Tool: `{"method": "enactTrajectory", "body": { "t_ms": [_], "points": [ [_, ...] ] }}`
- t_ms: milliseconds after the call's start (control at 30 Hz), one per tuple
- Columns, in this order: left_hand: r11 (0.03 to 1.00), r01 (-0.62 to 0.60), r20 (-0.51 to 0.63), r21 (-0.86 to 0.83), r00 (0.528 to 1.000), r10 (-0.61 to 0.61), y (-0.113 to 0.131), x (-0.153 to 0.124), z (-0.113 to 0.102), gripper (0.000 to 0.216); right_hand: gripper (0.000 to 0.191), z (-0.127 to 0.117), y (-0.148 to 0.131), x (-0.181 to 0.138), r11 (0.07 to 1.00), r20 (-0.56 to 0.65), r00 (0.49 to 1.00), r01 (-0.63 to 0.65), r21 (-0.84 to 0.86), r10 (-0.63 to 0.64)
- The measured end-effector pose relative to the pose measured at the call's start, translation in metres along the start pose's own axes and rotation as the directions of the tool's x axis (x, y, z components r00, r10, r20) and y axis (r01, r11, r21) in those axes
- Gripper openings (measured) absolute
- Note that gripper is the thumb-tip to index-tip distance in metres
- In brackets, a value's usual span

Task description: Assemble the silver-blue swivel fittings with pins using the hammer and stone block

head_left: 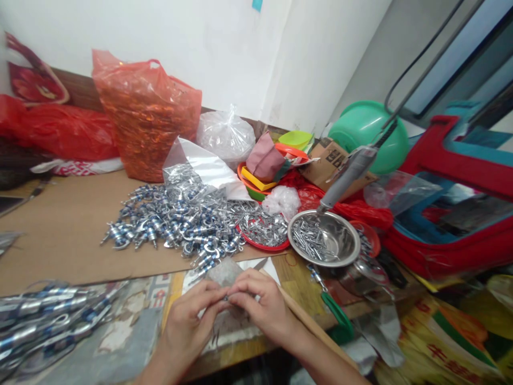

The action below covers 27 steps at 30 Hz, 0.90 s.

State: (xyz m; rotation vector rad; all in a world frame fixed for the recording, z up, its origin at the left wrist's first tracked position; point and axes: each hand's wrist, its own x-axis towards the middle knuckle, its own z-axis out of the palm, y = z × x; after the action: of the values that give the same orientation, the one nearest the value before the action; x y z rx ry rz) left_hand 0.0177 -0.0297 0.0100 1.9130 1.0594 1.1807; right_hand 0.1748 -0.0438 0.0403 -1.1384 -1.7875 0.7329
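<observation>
My left hand (191, 315) and my right hand (262, 305) meet at the front edge of the work table, fingertips nearly touching. Between them they pinch a small metal part (226, 297), mostly covered by the fingers, so its exact kind is unclear. Under and behind the fingers lies a grey block (224, 271) on white paper. Just beyond is a heap of blue-and-silver metal pieces with loops and hooks (172, 219). A red dish (264, 247) carries flat metal bits, and a steel bowl (348, 251) contains thin metal pins.
A grey powered hand tool (348, 174) hangs on a cable over the bowl. Green-handled pliers (339, 318) lie at the right edge. More blue-and-silver pieces (44, 315) are front left. Behind stand an orange-red bag (148, 117), a green basin (372, 133) and a red plastic frame (460, 214).
</observation>
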Motion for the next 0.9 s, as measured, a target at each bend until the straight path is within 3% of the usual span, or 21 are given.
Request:
{"method": "enactTrajectory", "body": {
  "t_ms": [200,367,467,600,800,900],
  "points": [
    [0.979,0.19,-0.013,-0.072,0.981,-0.191,0.008,0.0,-0.003,0.012,0.018,-0.005,0.009,-0.016,0.99,-0.11,0.984,0.139,-0.009,-0.139],
    [0.994,0.104,0.027,-0.043,0.994,-0.103,0.009,-0.002,0.0,0.013,0.009,-0.003,0.005,-0.015,0.988,-0.095,0.985,0.141,-0.06,-0.146],
    [0.998,0.062,0.007,-0.006,0.998,-0.062,0.009,-0.004,0.003,0.013,0.014,-0.001,0.001,-0.011,0.99,-0.067,0.99,0.116,-0.079,-0.122],
    [0.995,0.09,-0.043,0.047,0.995,-0.088,0.008,-0.007,0.002,0.016,0.015,0.001,-0.001,-0.009,0.992,-0.046,0.994,0.091,-0.089,-0.095],
    [0.998,0.063,0.016,-0.012,0.998,-0.062,0.007,-0.007,-0.002,0.015,0.015,0.0,-0.001,-0.01,0.992,-0.019,0.994,0.102,-0.076,-0.103],
    [0.983,0.162,0.023,-0.084,0.987,-0.161,0.01,-0.006,-0.004,0.011,0.007,0.002,0.005,-0.015,0.989,-0.069,0.988,0.131,-0.071,-0.135]
  ]
}}
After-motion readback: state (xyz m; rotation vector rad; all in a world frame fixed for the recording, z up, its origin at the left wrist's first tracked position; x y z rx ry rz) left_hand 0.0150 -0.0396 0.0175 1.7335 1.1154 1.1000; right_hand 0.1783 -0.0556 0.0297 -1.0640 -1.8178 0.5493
